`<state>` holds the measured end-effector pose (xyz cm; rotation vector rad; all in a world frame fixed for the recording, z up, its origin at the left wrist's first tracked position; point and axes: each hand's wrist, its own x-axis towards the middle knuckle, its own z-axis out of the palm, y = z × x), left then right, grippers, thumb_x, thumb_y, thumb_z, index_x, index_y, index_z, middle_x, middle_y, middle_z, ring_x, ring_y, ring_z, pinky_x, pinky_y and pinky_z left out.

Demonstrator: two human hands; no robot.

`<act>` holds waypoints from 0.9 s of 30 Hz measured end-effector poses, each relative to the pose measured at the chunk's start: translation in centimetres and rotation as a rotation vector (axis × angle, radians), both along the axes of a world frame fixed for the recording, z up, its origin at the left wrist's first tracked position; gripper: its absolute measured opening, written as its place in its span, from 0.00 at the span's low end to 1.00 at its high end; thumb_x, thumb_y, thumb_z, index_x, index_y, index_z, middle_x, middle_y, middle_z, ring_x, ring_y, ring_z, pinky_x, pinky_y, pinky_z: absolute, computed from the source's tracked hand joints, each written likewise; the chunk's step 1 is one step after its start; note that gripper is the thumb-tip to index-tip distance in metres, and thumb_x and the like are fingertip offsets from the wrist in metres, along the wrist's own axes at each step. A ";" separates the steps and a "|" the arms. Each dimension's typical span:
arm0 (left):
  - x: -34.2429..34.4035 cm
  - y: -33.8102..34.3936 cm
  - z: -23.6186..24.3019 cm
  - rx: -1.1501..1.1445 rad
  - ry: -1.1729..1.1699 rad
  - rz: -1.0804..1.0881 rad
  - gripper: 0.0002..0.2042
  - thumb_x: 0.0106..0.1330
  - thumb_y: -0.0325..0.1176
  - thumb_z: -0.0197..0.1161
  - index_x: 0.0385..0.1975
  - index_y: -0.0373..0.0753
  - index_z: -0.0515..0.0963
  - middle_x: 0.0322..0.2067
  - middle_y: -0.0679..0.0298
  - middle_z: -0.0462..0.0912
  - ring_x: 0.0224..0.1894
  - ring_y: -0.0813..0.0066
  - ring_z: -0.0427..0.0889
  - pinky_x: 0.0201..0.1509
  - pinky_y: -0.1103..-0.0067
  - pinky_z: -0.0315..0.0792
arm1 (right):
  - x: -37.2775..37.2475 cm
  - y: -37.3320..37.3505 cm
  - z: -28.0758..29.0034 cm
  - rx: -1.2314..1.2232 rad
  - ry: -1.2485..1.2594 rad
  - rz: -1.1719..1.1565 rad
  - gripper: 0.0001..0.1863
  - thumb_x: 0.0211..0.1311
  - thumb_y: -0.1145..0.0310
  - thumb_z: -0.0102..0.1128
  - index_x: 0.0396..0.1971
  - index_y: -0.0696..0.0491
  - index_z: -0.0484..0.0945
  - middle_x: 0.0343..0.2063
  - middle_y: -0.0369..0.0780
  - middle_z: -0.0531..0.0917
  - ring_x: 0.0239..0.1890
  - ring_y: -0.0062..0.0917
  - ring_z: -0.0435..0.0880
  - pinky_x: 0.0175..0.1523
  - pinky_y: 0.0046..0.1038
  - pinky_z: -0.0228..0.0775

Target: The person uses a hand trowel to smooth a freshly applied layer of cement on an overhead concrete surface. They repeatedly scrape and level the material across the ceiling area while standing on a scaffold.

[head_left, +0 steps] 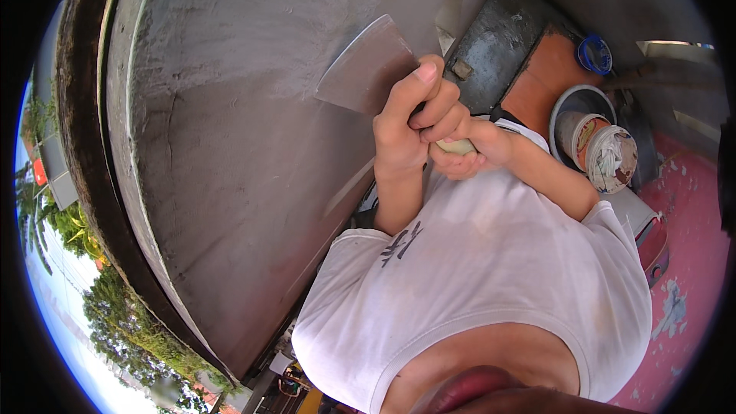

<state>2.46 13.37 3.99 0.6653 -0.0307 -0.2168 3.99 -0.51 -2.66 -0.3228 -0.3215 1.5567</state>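
A putty knife with a broad, flared metal blade stands out against the grey plastered wall. Around the base of its blade my left hand is closed, thumb up along the metal. My right hand is closed just below and to the right, touching the left hand. Between its fingers shows a pale handle end. Most of the handle is hidden by my fingers. Whether the blade's edge touches the wall or stays a little off it, I cannot tell.
To the right, a grey basin holds a stained bucket. A blue-rimmed tub sits by an orange-brown board and dark slab. Pink peeling floor lies lower right. Past the wall's left edge, trees show.
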 end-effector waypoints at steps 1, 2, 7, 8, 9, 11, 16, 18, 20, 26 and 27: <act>0.0 -0.1 -0.5 0.027 -0.001 -0.012 0.17 0.71 0.39 0.42 0.17 0.48 0.53 0.09 0.74 0.50 0.08 0.83 0.47 0.15 0.79 0.55 | -0.2 -0.4 -0.5 -0.030 0.023 0.005 0.24 0.67 0.48 0.41 0.17 0.49 0.63 0.10 0.27 0.58 0.10 0.08 0.51 0.13 0.13 0.40; 0.1 -0.2 -0.7 0.032 0.025 0.008 0.17 0.71 0.39 0.42 0.17 0.48 0.53 0.09 0.74 0.50 0.08 0.83 0.47 0.15 0.79 0.55 | -0.3 -0.7 -0.8 -0.059 0.046 0.009 0.24 0.67 0.48 0.40 0.17 0.49 0.63 0.10 0.27 0.59 0.10 0.08 0.51 0.13 0.13 0.40; 0.2 -0.7 -1.2 0.033 0.097 0.033 0.18 0.71 0.40 0.43 0.17 0.48 0.53 0.09 0.74 0.51 0.08 0.83 0.48 0.16 0.78 0.57 | 0.1 -0.9 -1.1 -0.041 0.093 0.022 0.23 0.67 0.48 0.40 0.17 0.49 0.62 0.10 0.27 0.58 0.10 0.08 0.50 0.14 0.13 0.40; 0.2 -0.8 -1.2 0.033 0.101 0.039 0.18 0.71 0.40 0.43 0.17 0.48 0.53 0.09 0.74 0.50 0.08 0.83 0.48 0.16 0.78 0.57 | -0.1 -0.9 -1.2 -0.046 0.098 0.026 0.24 0.68 0.48 0.40 0.17 0.49 0.62 0.10 0.27 0.58 0.10 0.08 0.50 0.14 0.13 0.40; 0.1 -0.7 -1.2 0.029 0.098 0.037 0.18 0.71 0.40 0.43 0.17 0.48 0.53 0.09 0.74 0.50 0.08 0.83 0.48 0.16 0.78 0.57 | -0.3 -0.9 -1.2 -0.051 0.107 0.028 0.24 0.68 0.48 0.40 0.17 0.49 0.62 0.10 0.27 0.58 0.10 0.08 0.50 0.14 0.13 0.40; 0.0 -0.6 -1.1 0.021 0.092 0.031 0.18 0.71 0.40 0.43 0.17 0.48 0.54 0.09 0.75 0.51 0.08 0.83 0.47 0.16 0.78 0.57 | -0.3 -0.8 -0.7 -0.038 0.102 0.015 0.24 0.68 0.47 0.40 0.17 0.49 0.63 0.10 0.27 0.58 0.10 0.09 0.51 0.14 0.14 0.41; -0.3 -0.4 -0.9 -0.059 0.127 -0.010 0.19 0.72 0.40 0.47 0.16 0.47 0.54 0.10 0.75 0.51 0.10 0.86 0.47 0.17 0.82 0.54 | -1.3 -0.7 -0.5 -0.035 0.115 -0.031 0.24 0.69 0.47 0.39 0.18 0.49 0.63 0.10 0.27 0.58 0.10 0.09 0.51 0.14 0.14 0.41; -0.5 -0.6 -0.6 -0.059 0.129 -0.020 0.19 0.72 0.41 0.47 0.16 0.47 0.54 0.10 0.75 0.51 0.10 0.87 0.47 0.17 0.82 0.53 | -1.6 -0.9 -0.4 -0.035 0.100 -0.046 0.24 0.69 0.48 0.39 0.18 0.49 0.64 0.11 0.27 0.58 0.10 0.09 0.51 0.14 0.15 0.41; -0.7 -0.8 -0.3 -0.042 0.138 -0.017 0.19 0.72 0.41 0.47 0.16 0.48 0.54 0.10 0.75 0.51 0.10 0.87 0.47 0.16 0.82 0.53 | -1.9 -1.2 -0.3 -0.048 0.104 -0.039 0.23 0.69 0.49 0.40 0.18 0.49 0.64 0.11 0.27 0.59 0.10 0.10 0.52 0.14 0.15 0.40; -0.9 -0.9 -0.3 0.039 0.154 0.032 0.20 0.71 0.42 0.47 0.16 0.48 0.53 0.10 0.76 0.51 0.10 0.87 0.47 0.16 0.82 0.53 | -1.7 -1.1 -0.6 -0.065 0.063 -0.045 0.23 0.68 0.49 0.41 0.18 0.49 0.63 0.11 0.27 0.59 0.10 0.10 0.52 0.14 0.15 0.40; -1.0 -1.0 -0.2 0.052 0.159 0.044 0.20 0.71 0.42 0.47 0.16 0.48 0.53 0.10 0.76 0.51 0.10 0.87 0.46 0.15 0.81 0.53 | -1.8 -1.1 -0.8 -0.054 0.082 -0.034 0.23 0.68 0.49 0.41 0.18 0.49 0.63 0.11 0.27 0.59 0.10 0.10 0.52 0.14 0.15 0.40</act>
